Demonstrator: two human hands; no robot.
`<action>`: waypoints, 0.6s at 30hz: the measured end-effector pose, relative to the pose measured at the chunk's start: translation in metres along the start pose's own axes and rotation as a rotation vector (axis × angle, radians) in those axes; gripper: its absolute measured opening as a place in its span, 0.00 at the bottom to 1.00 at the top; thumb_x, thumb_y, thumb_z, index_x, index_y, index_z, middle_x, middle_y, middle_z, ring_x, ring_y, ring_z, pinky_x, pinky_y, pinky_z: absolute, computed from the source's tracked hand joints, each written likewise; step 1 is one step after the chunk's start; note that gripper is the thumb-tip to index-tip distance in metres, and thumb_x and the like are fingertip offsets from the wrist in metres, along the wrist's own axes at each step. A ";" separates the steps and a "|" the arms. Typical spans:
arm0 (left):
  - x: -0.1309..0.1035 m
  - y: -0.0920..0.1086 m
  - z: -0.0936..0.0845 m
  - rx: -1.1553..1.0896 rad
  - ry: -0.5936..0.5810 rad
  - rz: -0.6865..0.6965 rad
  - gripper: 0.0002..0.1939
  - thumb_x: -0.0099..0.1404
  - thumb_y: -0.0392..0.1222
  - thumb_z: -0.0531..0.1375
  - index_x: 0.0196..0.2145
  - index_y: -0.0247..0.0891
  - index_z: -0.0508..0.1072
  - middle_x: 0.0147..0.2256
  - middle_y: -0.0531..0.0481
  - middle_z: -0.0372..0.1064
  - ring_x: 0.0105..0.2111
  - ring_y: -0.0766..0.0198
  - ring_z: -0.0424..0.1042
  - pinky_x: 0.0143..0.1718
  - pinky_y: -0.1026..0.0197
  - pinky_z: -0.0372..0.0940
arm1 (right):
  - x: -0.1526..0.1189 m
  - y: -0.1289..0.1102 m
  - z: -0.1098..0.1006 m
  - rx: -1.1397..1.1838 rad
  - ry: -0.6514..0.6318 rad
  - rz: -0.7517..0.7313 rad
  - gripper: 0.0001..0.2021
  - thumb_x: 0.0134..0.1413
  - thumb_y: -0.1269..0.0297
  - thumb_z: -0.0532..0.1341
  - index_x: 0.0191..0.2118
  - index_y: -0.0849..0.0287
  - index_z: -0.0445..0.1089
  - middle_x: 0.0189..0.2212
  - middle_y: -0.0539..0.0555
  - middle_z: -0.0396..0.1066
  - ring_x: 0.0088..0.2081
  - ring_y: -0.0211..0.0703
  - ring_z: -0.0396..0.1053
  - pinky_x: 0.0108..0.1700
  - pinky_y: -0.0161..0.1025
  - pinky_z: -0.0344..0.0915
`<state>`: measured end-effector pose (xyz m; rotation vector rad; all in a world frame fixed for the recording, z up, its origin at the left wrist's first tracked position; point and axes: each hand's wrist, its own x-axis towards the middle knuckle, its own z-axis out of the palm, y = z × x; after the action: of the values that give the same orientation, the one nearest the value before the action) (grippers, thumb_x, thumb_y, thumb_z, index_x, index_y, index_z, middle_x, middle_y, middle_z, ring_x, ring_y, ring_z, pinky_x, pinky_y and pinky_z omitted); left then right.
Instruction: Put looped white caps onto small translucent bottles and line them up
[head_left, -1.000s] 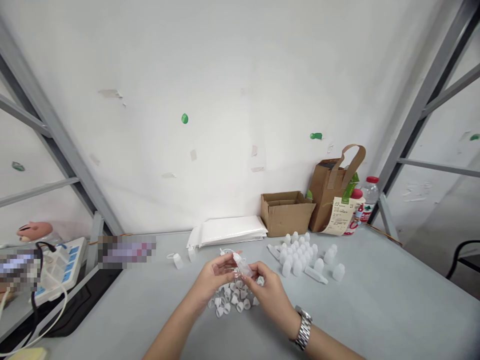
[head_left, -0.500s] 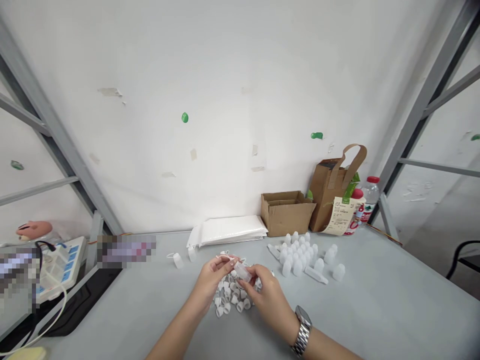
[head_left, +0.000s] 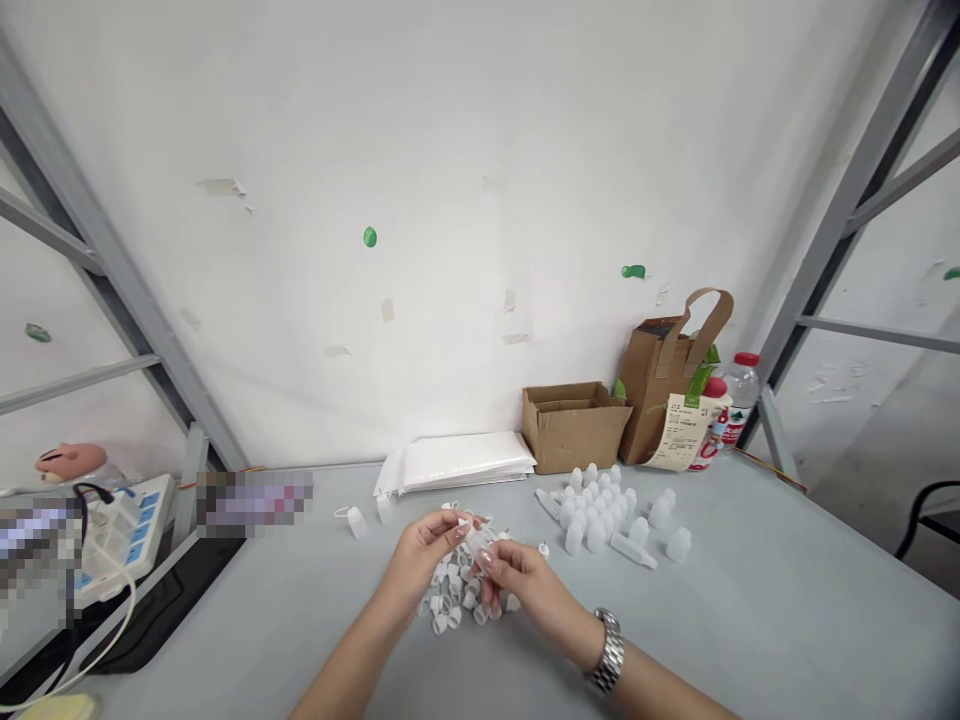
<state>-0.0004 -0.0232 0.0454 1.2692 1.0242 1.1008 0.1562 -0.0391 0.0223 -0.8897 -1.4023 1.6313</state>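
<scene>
Between my two hands, above a pile of small white caps (head_left: 453, 590), is a small translucent bottle (head_left: 477, 543). My left hand (head_left: 426, 556) pinches its upper left end, where a white cap seems to sit. The fingers of my right hand (head_left: 517, 580) close on its lower right end. To the right of my hands stands a group of translucent bottles (head_left: 596, 520), with a few more lying or standing beside it. Two capped bottles, one of them a bottle with a loop (head_left: 356, 522), are on the table to the left.
White padded envelopes (head_left: 465, 460) lie against the wall. Beside them stand an open cardboard box (head_left: 576, 440), a brown paper bag (head_left: 646, 390) and a red-capped bottle (head_left: 741, 385). A power strip (head_left: 146, 530) with cables is on the left.
My right hand has turned, its fingers now curling over the bottle, and the wrist has rotated. The bottle is tilted more steeply and sits slightly further left. My left hand has barely moved.
</scene>
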 end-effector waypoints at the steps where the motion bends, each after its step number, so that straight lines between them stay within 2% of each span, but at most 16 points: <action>1: 0.000 0.002 0.000 0.004 -0.004 -0.004 0.14 0.51 0.50 0.61 0.31 0.36 0.74 0.37 0.46 0.74 0.38 0.57 0.70 0.43 0.57 0.61 | 0.001 0.001 -0.001 0.095 -0.050 0.043 0.21 0.45 0.45 0.58 0.25 0.62 0.66 0.16 0.47 0.64 0.18 0.33 0.60 0.25 0.33 0.55; 4: -0.001 0.005 0.001 0.001 -0.016 -0.003 0.14 0.51 0.50 0.61 0.31 0.37 0.75 0.37 0.46 0.74 0.39 0.56 0.70 0.45 0.56 0.60 | 0.002 0.003 -0.004 0.307 -0.145 0.125 0.21 0.44 0.47 0.60 0.28 0.65 0.69 0.15 0.48 0.64 0.18 0.32 0.60 0.24 0.31 0.52; 6: -0.001 0.005 0.001 -0.005 -0.013 0.001 0.14 0.51 0.50 0.62 0.31 0.37 0.75 0.37 0.45 0.74 0.40 0.56 0.69 0.44 0.57 0.60 | 0.001 0.001 -0.004 0.351 -0.157 0.139 0.21 0.44 0.48 0.60 0.29 0.66 0.70 0.16 0.50 0.66 0.18 0.32 0.62 0.24 0.31 0.53; 12: 0.001 -0.003 0.003 -0.027 0.044 -0.034 0.18 0.49 0.52 0.63 0.32 0.35 0.74 0.35 0.44 0.75 0.36 0.57 0.71 0.38 0.59 0.63 | 0.002 -0.007 -0.003 0.186 0.043 0.089 0.20 0.39 0.48 0.64 0.30 0.62 0.69 0.24 0.50 0.69 0.22 0.33 0.65 0.29 0.34 0.60; 15: 0.002 -0.005 0.003 -0.012 0.032 -0.015 0.18 0.49 0.52 0.62 0.32 0.35 0.75 0.35 0.45 0.75 0.35 0.58 0.71 0.38 0.59 0.63 | 0.003 -0.006 -0.004 0.119 0.075 0.066 0.21 0.37 0.48 0.64 0.29 0.62 0.67 0.23 0.48 0.68 0.22 0.34 0.65 0.29 0.34 0.60; 18: 0.002 -0.003 0.002 0.018 0.002 0.017 0.16 0.50 0.51 0.62 0.32 0.36 0.76 0.33 0.46 0.75 0.33 0.59 0.71 0.39 0.59 0.62 | 0.004 -0.005 -0.005 0.064 0.051 0.059 0.20 0.39 0.46 0.63 0.27 0.62 0.66 0.21 0.47 0.68 0.19 0.33 0.63 0.26 0.33 0.58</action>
<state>0.0021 -0.0218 0.0421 1.2930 1.0291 1.1083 0.1593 -0.0334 0.0264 -0.9368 -1.2931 1.6771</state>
